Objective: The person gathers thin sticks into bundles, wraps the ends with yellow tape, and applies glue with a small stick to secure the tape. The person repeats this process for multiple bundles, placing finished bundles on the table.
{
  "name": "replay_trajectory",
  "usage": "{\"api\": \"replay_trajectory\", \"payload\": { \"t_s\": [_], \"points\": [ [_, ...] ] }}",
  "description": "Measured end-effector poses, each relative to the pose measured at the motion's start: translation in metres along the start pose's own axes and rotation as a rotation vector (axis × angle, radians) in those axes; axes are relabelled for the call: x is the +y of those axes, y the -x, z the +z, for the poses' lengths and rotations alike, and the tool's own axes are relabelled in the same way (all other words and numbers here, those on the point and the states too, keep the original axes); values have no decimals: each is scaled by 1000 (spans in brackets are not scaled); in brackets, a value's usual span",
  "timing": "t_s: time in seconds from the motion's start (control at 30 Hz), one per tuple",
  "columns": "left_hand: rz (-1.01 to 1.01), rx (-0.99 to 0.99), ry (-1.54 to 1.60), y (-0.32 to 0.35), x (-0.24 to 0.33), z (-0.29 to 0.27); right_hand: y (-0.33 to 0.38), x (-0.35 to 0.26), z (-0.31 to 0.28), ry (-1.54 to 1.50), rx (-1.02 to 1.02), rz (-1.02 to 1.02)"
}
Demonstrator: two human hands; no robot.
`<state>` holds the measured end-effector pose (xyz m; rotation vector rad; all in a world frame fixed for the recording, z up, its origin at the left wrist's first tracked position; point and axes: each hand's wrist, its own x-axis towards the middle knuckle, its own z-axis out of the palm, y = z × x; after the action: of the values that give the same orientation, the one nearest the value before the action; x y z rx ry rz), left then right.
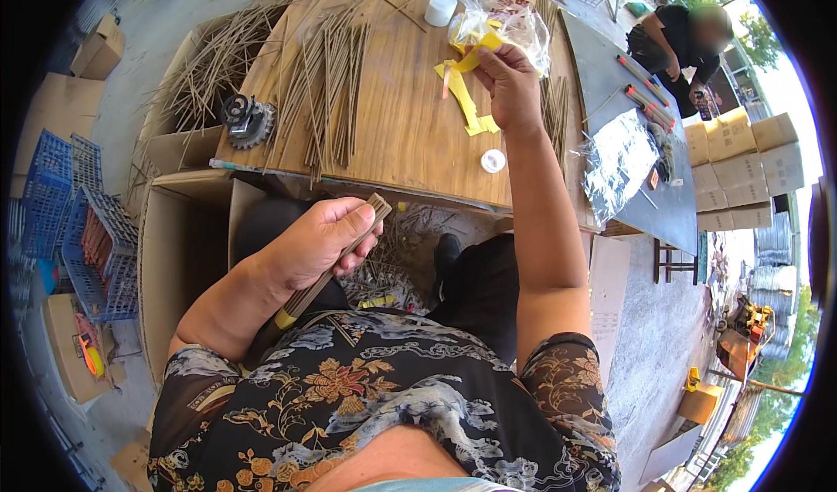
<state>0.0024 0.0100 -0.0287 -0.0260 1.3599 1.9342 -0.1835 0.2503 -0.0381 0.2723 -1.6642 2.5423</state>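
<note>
Nearest the camera, at the bottom of the frame, is the person's patterned dark shirt (384, 413), with both forearms rising out of it. Just above, left of centre, the left hand (316, 244) is closed around a bundle of thin brown sticks (336, 261). The bundle's long axis runs on a diagonal, from a yellow-banded end at the lower left near the forearm up to the cut ends poking out past the thumb at the upper right.

Well apart from it, in the upper middle of the frame, the right hand (513, 87) reaches out over the wooden table (401, 135), fingers pinched on a yellow strip (475, 54) at the mouth of a clear plastic bag (506, 20). More yellow strips (466, 104) lie on the table just below and left of that hand.

The bundle's free end points up and right, toward the right hand, which is the nearer one to the strips. Loose sticks (327, 91) lie spread on the table's left part.
</note>
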Motion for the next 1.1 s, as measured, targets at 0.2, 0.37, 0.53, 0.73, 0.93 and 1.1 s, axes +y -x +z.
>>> {"api": "replay_trajectory", "payload": {
  "t_s": [0.2,0.37,0.53,0.73,0.93,1.1],
  "points": [
    [12,16,8,0,-1,-1,32,2,7,170,-71,82],
    [2,13,3,1,-2,0,43,4,2,107,-51,196],
    [17,16,19,2,-2,2,52,9,-7,43,4,389],
    [86,21,-12,7,2,6,105,-16,32,56,18,336],
    [156,53,-69,23,4,21,185,-48,68,121,-127,419],
    [219,38,-112,31,3,36,212,-62,88,257,-284,362]
  ]
}}
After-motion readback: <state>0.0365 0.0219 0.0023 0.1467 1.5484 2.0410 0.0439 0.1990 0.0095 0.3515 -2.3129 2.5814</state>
